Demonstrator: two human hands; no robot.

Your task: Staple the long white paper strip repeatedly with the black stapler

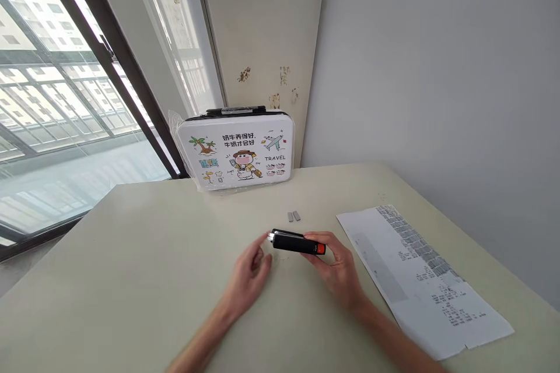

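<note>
The right hand [339, 271] pinches the black stapler [294, 242], seemingly steadying it between the hands; the half-curled left hand [248, 273] grips nothing, fingertip [263, 238] at the silver nose [270, 237]; grey strips [296, 216] lie beyond.

Smooth plastic stapler [291, 242] with shiny metal tip [270, 236], matt paper sheet [380, 268].

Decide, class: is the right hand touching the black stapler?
Touching: the head view shows the right hand gripping the black stapler near its orange-red patch, with no gap between them.
</note>
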